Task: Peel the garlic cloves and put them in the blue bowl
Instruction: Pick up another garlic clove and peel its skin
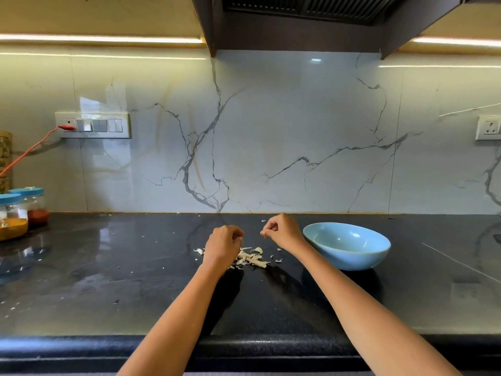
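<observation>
Both hands' (222, 244) (282, 230) curled grips, contents perhaps hidden.

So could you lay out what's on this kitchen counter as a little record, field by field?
Surface: black countertop, marble-look wall behind
Left hand: fingers curled over the garlic skins; what it holds is hidden
Right hand: fingers curled, seems to pinch a small pale bit
Garlic skins: loose pile between and below the hands
Blue bowl: right of the hands, nothing visible inside
Spice jars: two with blue lids, far left, yellow and red powders
Orange cable: plugged into the switch panel
</observation>
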